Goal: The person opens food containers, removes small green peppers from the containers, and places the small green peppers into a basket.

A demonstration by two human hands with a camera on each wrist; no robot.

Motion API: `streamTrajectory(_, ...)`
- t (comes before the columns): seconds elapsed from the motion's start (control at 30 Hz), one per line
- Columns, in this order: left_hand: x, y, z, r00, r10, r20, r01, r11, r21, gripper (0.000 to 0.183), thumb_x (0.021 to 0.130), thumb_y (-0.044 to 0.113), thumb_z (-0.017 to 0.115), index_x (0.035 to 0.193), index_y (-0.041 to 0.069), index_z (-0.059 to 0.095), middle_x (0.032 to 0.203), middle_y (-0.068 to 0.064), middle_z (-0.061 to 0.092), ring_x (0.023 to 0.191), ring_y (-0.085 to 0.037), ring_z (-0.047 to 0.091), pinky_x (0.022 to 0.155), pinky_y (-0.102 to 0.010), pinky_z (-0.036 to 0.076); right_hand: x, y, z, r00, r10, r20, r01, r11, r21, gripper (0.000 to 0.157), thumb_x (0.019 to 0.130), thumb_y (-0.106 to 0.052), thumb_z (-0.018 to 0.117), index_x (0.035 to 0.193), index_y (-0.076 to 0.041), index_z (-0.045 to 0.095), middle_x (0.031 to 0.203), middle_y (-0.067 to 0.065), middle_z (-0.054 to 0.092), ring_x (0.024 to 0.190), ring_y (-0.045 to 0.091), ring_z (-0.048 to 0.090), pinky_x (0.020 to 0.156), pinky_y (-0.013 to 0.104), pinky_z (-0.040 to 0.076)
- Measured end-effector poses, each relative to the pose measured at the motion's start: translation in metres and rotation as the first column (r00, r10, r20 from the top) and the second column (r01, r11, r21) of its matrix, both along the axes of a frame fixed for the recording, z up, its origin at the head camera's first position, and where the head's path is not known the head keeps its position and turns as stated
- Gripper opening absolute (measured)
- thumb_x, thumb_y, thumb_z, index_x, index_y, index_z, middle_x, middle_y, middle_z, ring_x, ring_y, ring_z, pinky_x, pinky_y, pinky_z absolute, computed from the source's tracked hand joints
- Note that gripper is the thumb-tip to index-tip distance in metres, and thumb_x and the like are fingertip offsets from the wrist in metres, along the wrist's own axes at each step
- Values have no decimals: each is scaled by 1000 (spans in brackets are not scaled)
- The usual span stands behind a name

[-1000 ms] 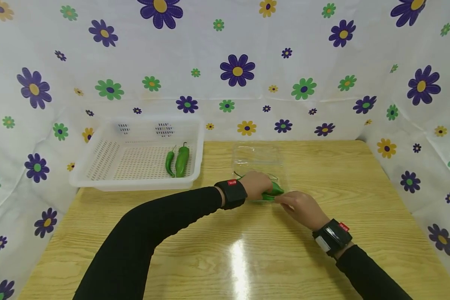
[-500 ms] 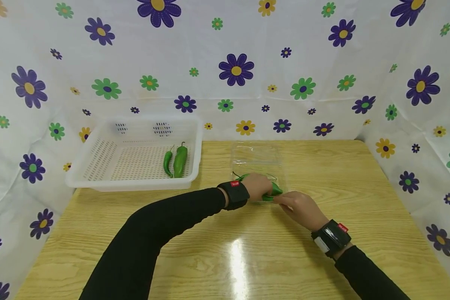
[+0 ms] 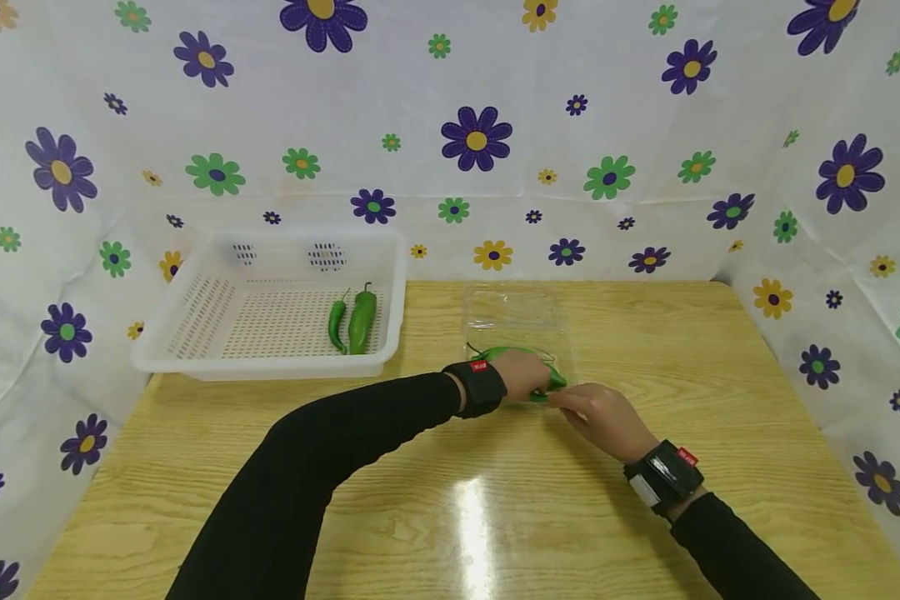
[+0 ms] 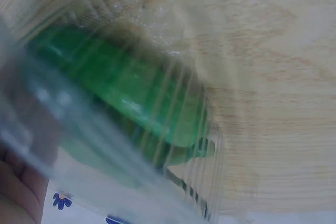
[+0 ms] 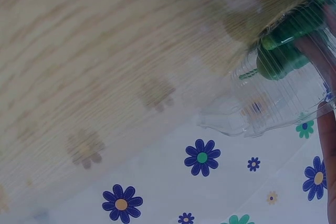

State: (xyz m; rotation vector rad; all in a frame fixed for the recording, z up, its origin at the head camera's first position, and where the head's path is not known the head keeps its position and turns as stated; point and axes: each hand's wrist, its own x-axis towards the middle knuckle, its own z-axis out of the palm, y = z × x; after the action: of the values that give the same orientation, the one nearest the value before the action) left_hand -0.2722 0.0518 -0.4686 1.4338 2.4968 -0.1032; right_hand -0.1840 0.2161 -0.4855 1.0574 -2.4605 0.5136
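Green peppers [image 3: 558,381] lie in a clear plastic box [image 3: 513,307] at the middle of the table, its lid part folded back. My left hand [image 3: 520,372] reaches into the box over them, fingers bent down; its fingertips are hidden, so I cannot tell whether they grip a pepper. At the box's front right corner, my right hand [image 3: 603,419] pinches the rim between thumb and forefinger. Through the ribbed wall, the left wrist view shows a large pepper [image 4: 121,82], blurred. The right wrist view has pepper ends [image 5: 283,61] inside the box.
A white perforated basket [image 3: 270,367] stands at the back left. In its right side lie a thin green chili [image 3: 336,325] and a thicker green pepper [image 3: 362,322]. Flowered white cloth [image 3: 390,100] walls the wooden table [image 3: 390,492] at the back and sides.
My left hand has slid slightly to the right over the peppers, uncovering more of the upper pepper's left part. The right hand stays at the box's corner.
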Motion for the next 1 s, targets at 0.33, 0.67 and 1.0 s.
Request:
streamTrajectory(0.33, 0, 5, -3, 1000, 5, -31, -6, 1000, -23, 25, 89, 14, 65, 70, 17, 49, 67, 6, 46, 64, -8, 37, 59, -20, 29, 0, -2, 0, 1000, -13, 4, 13, 1000, 11, 30, 67, 5, 78, 93, -8, 72, 88, 3, 73, 78, 16, 69, 67, 29, 56)
streamTrajectory(0.67, -5, 0, -1, 999, 24, 34, -25, 999, 34, 40, 84, 10, 68, 60, 18, 37, 59, 5, 26, 57, -9, 21, 55, -20, 21, 0, -2, -2, 1000, -5, 20, 5, 1000, 12, 29, 68, 5, 78, 93, -9, 72, 86, 3, 73, 76, 16, 68, 65, 28, 56)
streamTrajectory(1.0, -10, -2, 19, 996, 33, 87, -42, 994, 100, 22, 84, 11, 70, 67, 16, 56, 64, 6, 47, 59, -8, 35, 56, -19, 28, -1, -1, -2, 1000, -10, 12, 9, 1000, 16, 28, 68, 6, 77, 92, -7, 73, 84, 3, 72, 73, 15, 68, 63, 27, 55)
